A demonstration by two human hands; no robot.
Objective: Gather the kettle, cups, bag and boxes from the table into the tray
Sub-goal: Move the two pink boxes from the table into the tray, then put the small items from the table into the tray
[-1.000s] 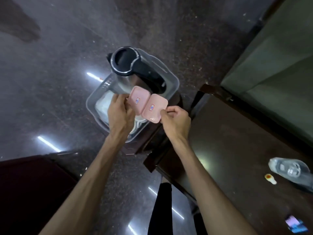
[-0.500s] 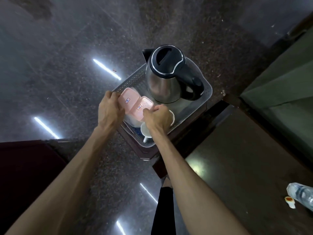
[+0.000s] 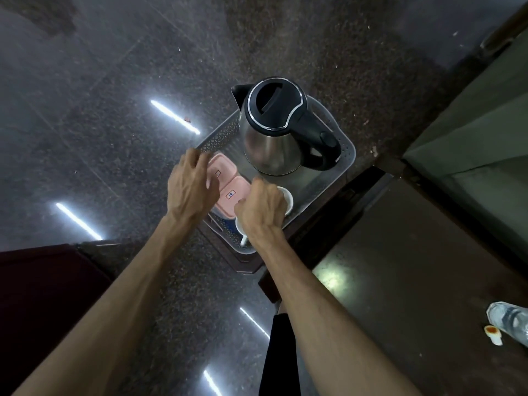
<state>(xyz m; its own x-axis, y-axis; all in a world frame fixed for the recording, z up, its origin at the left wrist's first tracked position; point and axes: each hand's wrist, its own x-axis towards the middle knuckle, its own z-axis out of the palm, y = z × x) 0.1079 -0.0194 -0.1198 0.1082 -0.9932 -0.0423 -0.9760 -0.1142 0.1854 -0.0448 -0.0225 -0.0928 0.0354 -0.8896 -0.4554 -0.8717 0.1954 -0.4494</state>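
A grey perforated tray (image 3: 347,155) stands on a small dark stand. In its far half is a steel kettle (image 3: 271,138) with a black lid and handle. Two pink boxes (image 3: 228,192) lie side by side in the near left part. White cups (image 3: 288,199) sit beside them, partly hidden under my right hand. My left hand (image 3: 191,187) hovers just above the left box with its fingers spread and nothing in it. My right hand (image 3: 261,210) is curled over the cups, with its thumb at the right box's near corner. Its fingertips are hidden.
A dark wooden table (image 3: 400,252) is on the right, with a plastic bottle (image 3: 511,318) and a small white cap (image 3: 493,334) at its near right edge. A green sofa (image 3: 471,132) stands at the far right. Dark red furniture (image 3: 43,281) is at the left. Polished stone floor surrounds the stand.
The two pink boxes came down from above the kettle into the tray's near left part. My left hand let go and lifted, fingers spreading.
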